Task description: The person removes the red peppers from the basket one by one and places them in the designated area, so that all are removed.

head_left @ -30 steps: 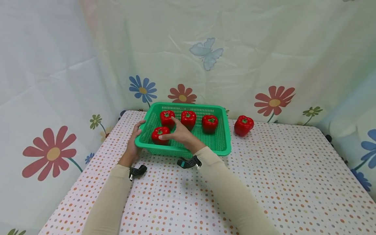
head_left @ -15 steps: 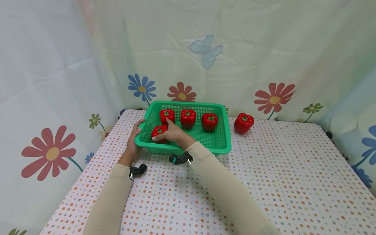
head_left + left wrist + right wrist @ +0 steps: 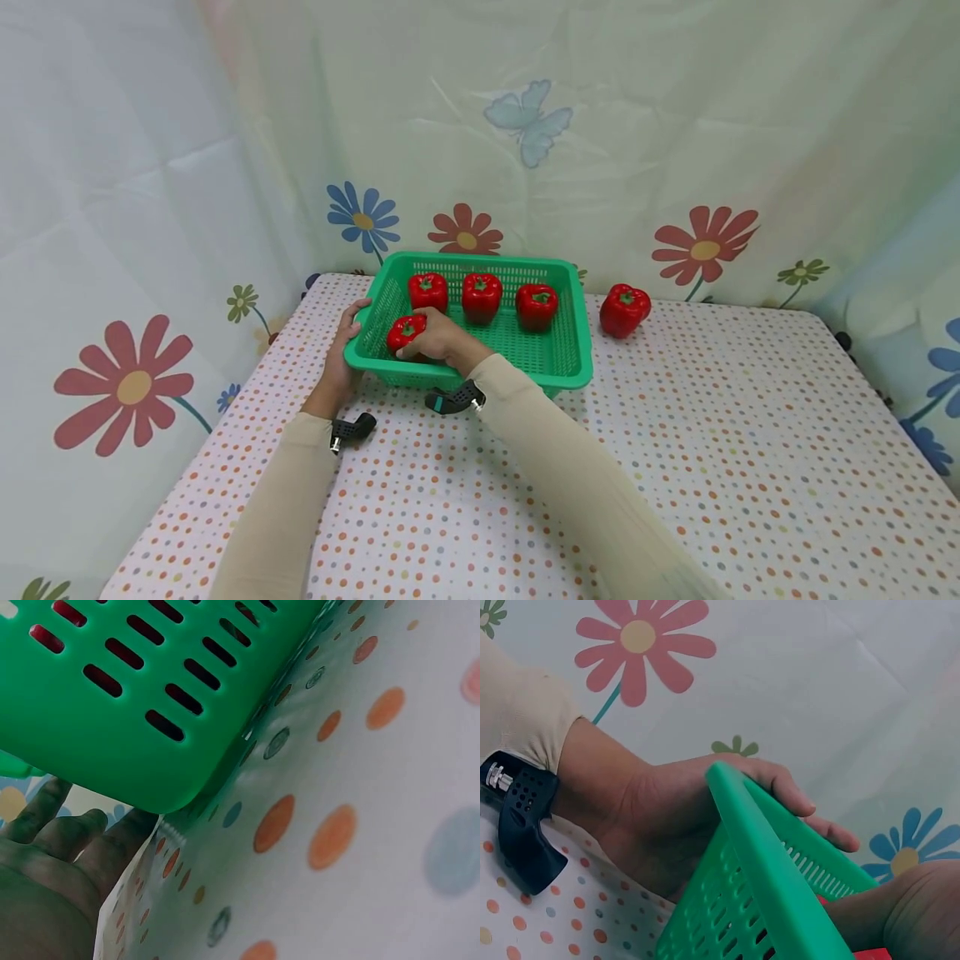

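Observation:
A green plastic basket [image 3: 480,379] holds several red bell peppers. My right hand [image 3: 442,340] reaches over its front rim and grips the front-left bell pepper [image 3: 405,331], thumb on the near side and fingers on the far side. In the right wrist view only part of the right hand [image 3: 922,911] and a bit of red show behind the basket wall [image 3: 735,900]. My left hand [image 3: 341,354] rests against the basket's left side, fingers at the rim; the left wrist view has its fingers [image 3: 112,855] loosely extended along the outside wall.
Inside the basket, a back-left pepper [image 3: 428,292], a middle pepper [image 3: 482,297] and a right pepper [image 3: 536,307] stand along the back. Another pepper [image 3: 624,311] lies on the dotted tablecloth [image 3: 720,433] to the right. A flowered curtain [image 3: 637,125] hangs behind.
My right hand has moved slightly left and down and has closed around the front-left bell pepper, which now looks tilted. The left hand keeps its place at the basket.

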Tool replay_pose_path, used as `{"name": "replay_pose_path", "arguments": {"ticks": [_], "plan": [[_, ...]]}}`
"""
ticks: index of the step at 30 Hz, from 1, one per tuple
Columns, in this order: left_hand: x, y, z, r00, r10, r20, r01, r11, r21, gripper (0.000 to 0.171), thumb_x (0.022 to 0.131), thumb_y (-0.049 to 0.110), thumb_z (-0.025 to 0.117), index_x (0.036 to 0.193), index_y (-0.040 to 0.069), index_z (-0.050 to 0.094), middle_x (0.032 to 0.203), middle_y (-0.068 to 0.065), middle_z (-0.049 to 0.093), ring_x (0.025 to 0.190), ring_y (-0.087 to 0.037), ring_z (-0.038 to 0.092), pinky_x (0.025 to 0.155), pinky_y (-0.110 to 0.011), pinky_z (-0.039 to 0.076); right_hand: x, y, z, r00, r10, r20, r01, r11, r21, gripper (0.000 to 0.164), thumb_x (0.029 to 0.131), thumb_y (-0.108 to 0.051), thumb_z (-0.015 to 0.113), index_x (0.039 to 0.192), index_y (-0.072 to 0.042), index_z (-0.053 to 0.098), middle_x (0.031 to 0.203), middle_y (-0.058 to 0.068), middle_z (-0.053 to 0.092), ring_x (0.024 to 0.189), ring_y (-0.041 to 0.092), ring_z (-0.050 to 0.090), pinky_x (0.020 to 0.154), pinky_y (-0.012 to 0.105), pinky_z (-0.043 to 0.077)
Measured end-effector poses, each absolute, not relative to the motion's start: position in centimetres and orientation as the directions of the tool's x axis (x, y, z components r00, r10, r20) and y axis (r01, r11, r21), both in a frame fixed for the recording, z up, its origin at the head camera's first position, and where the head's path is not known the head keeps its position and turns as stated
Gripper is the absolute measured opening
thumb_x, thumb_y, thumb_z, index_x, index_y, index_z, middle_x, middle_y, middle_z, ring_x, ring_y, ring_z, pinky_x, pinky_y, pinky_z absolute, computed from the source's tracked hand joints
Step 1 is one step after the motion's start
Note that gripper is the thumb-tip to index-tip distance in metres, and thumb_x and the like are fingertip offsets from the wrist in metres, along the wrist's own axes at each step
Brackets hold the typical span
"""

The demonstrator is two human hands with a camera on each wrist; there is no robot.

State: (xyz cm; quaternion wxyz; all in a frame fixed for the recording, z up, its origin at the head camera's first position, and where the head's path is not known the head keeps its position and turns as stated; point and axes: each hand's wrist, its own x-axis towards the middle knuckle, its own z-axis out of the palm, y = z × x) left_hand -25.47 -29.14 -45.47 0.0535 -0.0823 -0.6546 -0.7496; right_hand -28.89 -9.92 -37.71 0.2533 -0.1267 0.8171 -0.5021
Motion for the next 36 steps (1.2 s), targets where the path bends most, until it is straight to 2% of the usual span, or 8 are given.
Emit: {"name": "replay_pose_path", "arguments": {"ticks": [5, 14, 23, 31, 36], "plan": [[-25.44, -29.08, -45.37, -0.981, 0.028, 0.19, 0.185, -0.138, 0.973, 0.05, 0.1, 0.03, 0.026, 0.149, 0.028, 0.024, 0.159, -0.004, 0.017, 0.146, -0.033, 0.024, 0.112, -0.051, 0.028, -28.81, -9.69, -37.52, -0.829, -0.479, -0.288, 0.056, 0.442, -0.895, 0.081, 0.08, -0.008, 0.079, 0.148, -0.011, 0.034, 0.142, 0.017, 0.044, 0.125, 0.033, 0.045, 0.104, 0.046, 0.042], [-25.36, -29.07, -45.2, -0.981, 0.032, 0.189, 0.183, -0.137, 0.973, 0.05, 0.099, 0.032, 0.027, 0.149, 0.029, 0.024, 0.16, -0.004, 0.016, 0.146, -0.033, 0.023, 0.114, -0.057, 0.024, -28.64, -9.7, -37.4, -0.841, -0.469, -0.271, 0.053, 0.427, -0.903, 0.077, 0.08, -0.005, 0.078, 0.145, -0.011, 0.037, 0.142, 0.017, 0.044, 0.125, 0.034, 0.045, 0.105, 0.046, 0.041], [-25.34, -29.03, -45.21, -0.985, 0.026, 0.169, 0.164, -0.135, 0.977, 0.05, 0.1, 0.03, 0.025, 0.149, 0.029, 0.024, 0.16, -0.005, 0.017, 0.146, -0.033, 0.025, 0.114, -0.056, 0.026, -28.58, -9.53, -37.61, -0.861, -0.453, -0.231, 0.053, 0.371, -0.927, 0.076, 0.078, -0.004, 0.079, 0.142, -0.011, 0.038, 0.14, 0.017, 0.045, 0.122, 0.033, 0.048, 0.099, 0.044, 0.046], [-25.33, -29.1, -45.18, -0.985, 0.022, 0.171, 0.167, -0.129, 0.977, 0.049, 0.101, 0.029, 0.024, 0.15, 0.027, 0.023, 0.16, -0.005, 0.018, 0.145, -0.033, 0.027, 0.11, -0.046, 0.033, -28.38, -9.36, -37.43, -0.874, -0.429, -0.228, 0.058, 0.375, -0.925, 0.075, 0.08, -0.009, 0.079, 0.142, -0.016, 0.038, 0.138, 0.015, 0.045, 0.115, 0.031, 0.049, 0.073, 0.034, 0.048], [-25.42, -29.2, -45.24, -0.986, 0.02, 0.167, 0.164, -0.106, 0.981, 0.049, 0.101, 0.031, 0.024, 0.15, 0.029, 0.024, 0.161, -0.005, 0.017, 0.145, -0.033, 0.026, 0.11, -0.047, 0.033, -28.32, -9.13, -37.37, -0.883, -0.423, -0.203, 0.042, 0.359, -0.932, 0.074, 0.079, -0.008, 0.079, 0.141, -0.02, 0.04, 0.139, 0.015, 0.044, 0.117, 0.032, 0.049, 0.07, 0.034, 0.052]]}}
